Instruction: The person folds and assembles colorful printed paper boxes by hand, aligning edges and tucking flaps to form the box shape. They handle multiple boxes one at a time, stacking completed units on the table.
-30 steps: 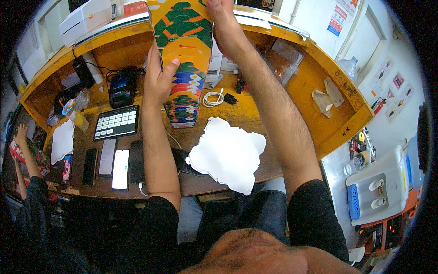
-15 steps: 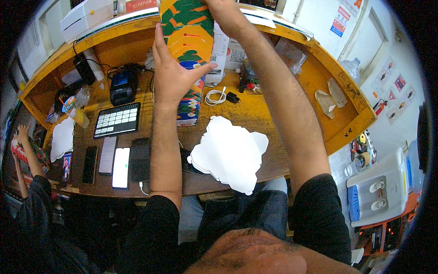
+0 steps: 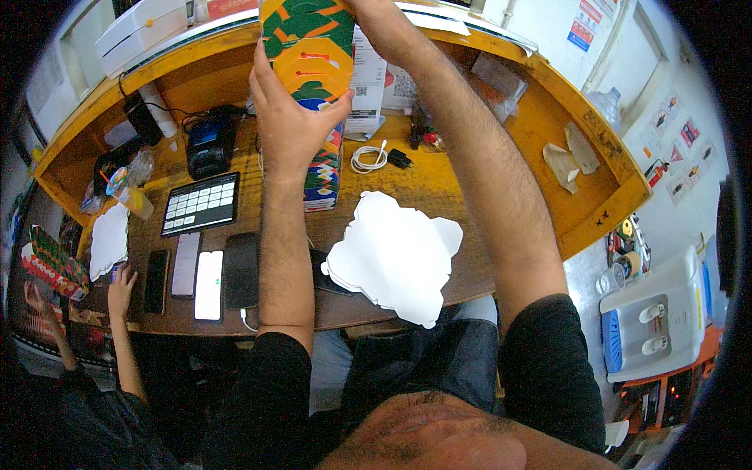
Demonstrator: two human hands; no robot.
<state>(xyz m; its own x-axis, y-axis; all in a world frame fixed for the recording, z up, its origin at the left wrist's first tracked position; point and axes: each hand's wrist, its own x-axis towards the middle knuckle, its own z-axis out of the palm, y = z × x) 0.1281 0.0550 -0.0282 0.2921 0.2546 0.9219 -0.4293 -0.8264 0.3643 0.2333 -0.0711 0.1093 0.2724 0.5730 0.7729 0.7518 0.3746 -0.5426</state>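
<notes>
A tall stack of paper food boxes (image 3: 307, 66), patterned in green, orange, blue and red, stands on the desk before me and runs up past the top edge. My left hand (image 3: 291, 117) grips it, fingers along its left side and thumb across its right. At the stack's upper right corner is my right hand (image 3: 380, 31); its fingers are cut off by the picture's edge. Close to my lap lies a pile of flat white die-cut box blanks (image 3: 395, 254), partly over a dark phone (image 3: 333, 274).
Left of my forearm lie a tablet (image 3: 200, 205), several phones and a black case (image 3: 241, 270). A drink cup (image 3: 129, 192) and a small black printer (image 3: 210, 145) stand behind. A white cable (image 3: 368, 159) lies beyond the blanks. A co-worker's hand (image 3: 121, 290) touches a phone at far left.
My left hand stays on the stack, and my right hand stays at its top. The co-worker has set a patterned box down and moved a hand to a phone.
</notes>
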